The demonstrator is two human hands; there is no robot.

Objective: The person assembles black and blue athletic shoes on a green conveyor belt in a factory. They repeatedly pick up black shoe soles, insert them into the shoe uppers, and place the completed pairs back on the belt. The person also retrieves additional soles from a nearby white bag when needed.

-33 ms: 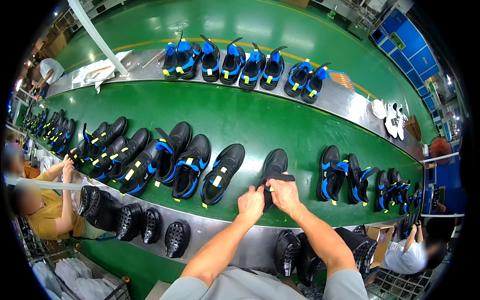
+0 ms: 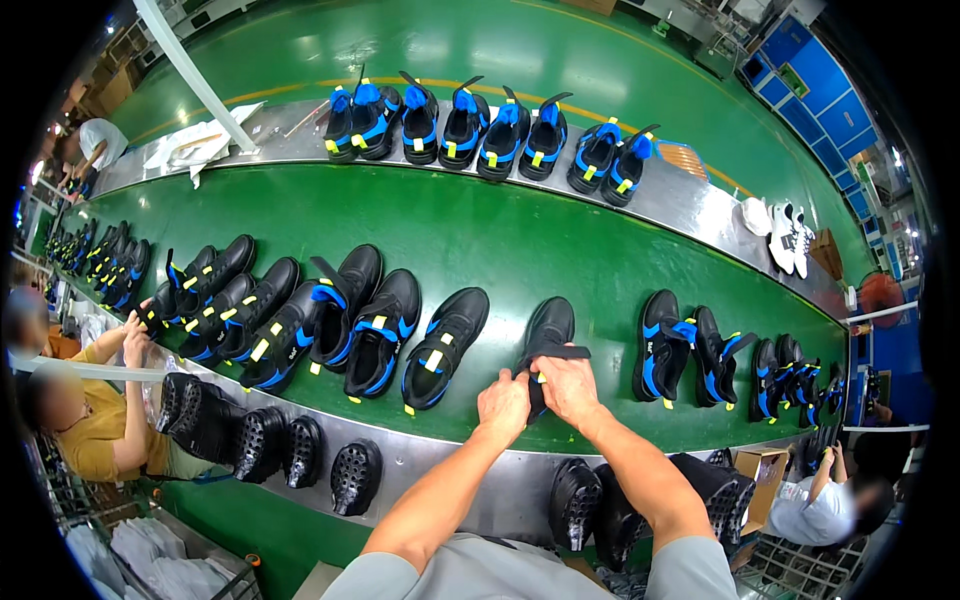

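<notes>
A black shoe point(image 2: 552, 322) stands on the green belt in front of me, its toe pointing away. Its dark strap point(image 2: 568, 352) sticks out to the right, above my right hand. My left hand point(image 2: 503, 403) is closed on the left side of the shoe's opening. Fingers of my right hand point(image 2: 567, 388) are closed at the opening, just under the strap; both hands hide most of the heel half. To the left lies a black and blue shoe point(image 2: 447, 348) with its strap across. On the right stand two shoes with blue linings, one of them point(image 2: 662, 345) nearer me.
More shoes line the belt point(image 2: 560, 240) at left and right. A row of shoes point(image 2: 503, 135) stands on the far metal ledge. Black shoe lasts point(image 2: 355, 477) rest on the near ledge. Co-workers sit at the left point(image 2: 100, 425) and right point(image 2: 815, 505); an open carton point(image 2: 762, 485) is near the right one.
</notes>
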